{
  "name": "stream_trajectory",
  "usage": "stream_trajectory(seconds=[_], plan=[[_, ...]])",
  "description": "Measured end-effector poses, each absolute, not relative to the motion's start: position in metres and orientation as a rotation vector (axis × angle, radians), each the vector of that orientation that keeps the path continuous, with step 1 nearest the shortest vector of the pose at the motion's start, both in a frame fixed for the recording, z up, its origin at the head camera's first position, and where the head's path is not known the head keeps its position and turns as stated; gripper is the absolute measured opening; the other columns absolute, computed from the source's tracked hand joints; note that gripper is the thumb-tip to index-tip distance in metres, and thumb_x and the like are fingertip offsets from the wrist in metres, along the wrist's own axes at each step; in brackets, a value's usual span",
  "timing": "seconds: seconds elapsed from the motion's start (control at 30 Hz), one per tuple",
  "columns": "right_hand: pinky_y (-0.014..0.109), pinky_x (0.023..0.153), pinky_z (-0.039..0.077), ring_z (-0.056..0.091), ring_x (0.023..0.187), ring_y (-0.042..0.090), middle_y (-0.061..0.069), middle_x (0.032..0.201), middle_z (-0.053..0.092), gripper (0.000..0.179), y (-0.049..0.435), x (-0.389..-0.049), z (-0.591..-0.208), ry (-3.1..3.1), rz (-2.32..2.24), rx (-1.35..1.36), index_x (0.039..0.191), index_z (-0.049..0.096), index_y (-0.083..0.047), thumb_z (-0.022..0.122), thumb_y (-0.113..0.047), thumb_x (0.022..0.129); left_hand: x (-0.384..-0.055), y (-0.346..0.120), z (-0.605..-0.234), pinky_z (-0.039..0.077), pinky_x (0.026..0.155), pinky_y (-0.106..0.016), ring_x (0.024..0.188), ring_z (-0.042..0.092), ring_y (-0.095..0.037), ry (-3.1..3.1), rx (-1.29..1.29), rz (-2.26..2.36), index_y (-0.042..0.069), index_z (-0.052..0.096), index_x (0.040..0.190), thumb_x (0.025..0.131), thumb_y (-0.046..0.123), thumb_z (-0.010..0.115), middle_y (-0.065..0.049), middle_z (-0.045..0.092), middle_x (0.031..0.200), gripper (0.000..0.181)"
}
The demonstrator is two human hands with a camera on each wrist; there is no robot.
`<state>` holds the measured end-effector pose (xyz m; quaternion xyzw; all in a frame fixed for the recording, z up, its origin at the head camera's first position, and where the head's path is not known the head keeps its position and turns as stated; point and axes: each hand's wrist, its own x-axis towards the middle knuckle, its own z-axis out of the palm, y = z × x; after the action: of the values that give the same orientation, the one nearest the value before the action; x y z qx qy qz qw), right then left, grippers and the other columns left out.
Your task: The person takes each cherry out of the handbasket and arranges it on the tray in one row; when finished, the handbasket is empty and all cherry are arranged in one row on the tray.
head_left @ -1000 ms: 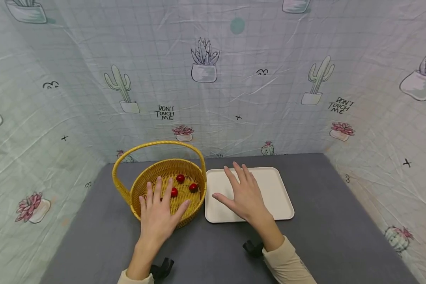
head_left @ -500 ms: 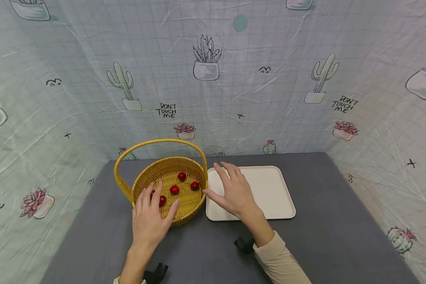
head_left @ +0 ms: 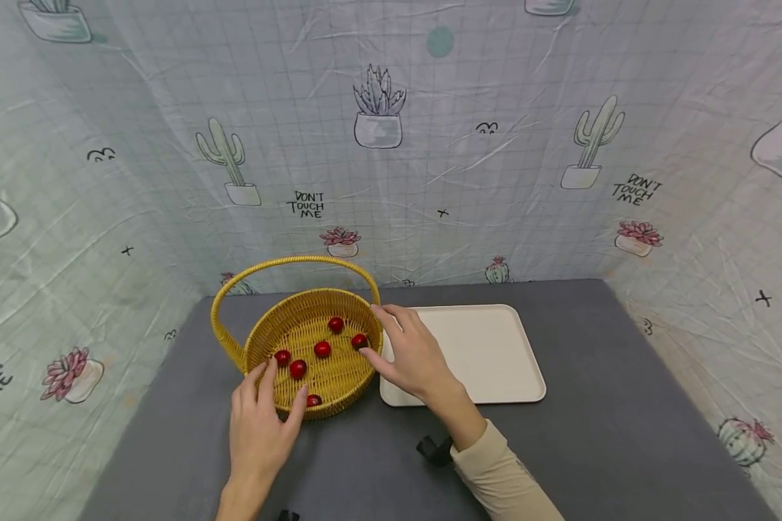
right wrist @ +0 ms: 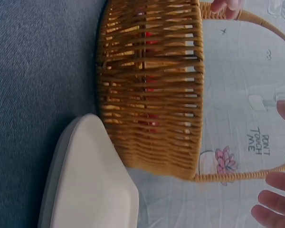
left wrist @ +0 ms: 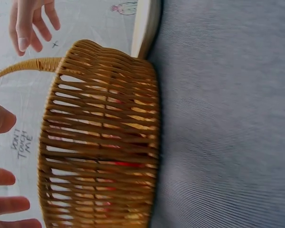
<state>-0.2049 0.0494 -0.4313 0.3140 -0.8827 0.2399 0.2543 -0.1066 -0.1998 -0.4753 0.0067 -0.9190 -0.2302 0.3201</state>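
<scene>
A yellow woven basket (head_left: 339, 378) with a tall arched handle stands on the left part of the table, holding several small red cherries (head_left: 322, 349). My left hand (head_left: 257, 423) hovers at its front left rim, thumb and fingers spread apart around nothing. Over the right rim reaches my right hand (head_left: 417, 356), its fingers loosely bent and its thumb overlapping the cherry nearest that side in the head view. In the left wrist view the left fingers (left wrist: 9, 205) are apart from the basket wall (left wrist: 99, 137). Likewise, the right fingers (right wrist: 278, 202) hold nothing in the right wrist view.
A white rectangular tray (head_left: 489, 354) lies just right of the basket, partly under my right hand in the head view. The grey table (head_left: 586, 405) ends at a patterned cloth backdrop (head_left: 430, 145) behind and on both sides.
Both hands have moved left. The left hand has also drawn back toward the basket's front rim, uncovering more cherries, while the right has gone from over the tray to the basket's right rim.
</scene>
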Motion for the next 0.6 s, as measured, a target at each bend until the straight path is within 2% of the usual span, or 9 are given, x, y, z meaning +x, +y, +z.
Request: stream_trajectory(seconds=[0.33,0.6], plan=[[0.038,0.099,0.053,0.056,0.123,0.025,0.01,0.132,0.059,0.063,0.03,-0.206,-0.434,-2.408,0.698,0.931,0.144,0.052,-0.007,0.072,-0.036,0.092,-0.098,-0.21,-0.493,0.045,0.091,-0.065,0.128,0.043,-0.047,-2.441,0.19,-0.714,-0.006,0.051,0.141,0.091,0.029,0.073,-0.029,0.044,0.14,0.065],[0.037,0.103,0.051,0.055,0.125,0.022,0.007,0.136,0.057,0.066,0.012,-0.206,-0.436,-2.551,0.804,1.009,0.151,0.043,-0.01,0.067,-0.038,0.096,-0.098,-0.214,-0.501,0.046,0.093,-0.065,0.131,0.045,-0.048,-2.472,0.294,-0.807,-0.009,0.049,0.143,0.096,0.031,0.068,-0.027,0.039,0.147,0.065]])
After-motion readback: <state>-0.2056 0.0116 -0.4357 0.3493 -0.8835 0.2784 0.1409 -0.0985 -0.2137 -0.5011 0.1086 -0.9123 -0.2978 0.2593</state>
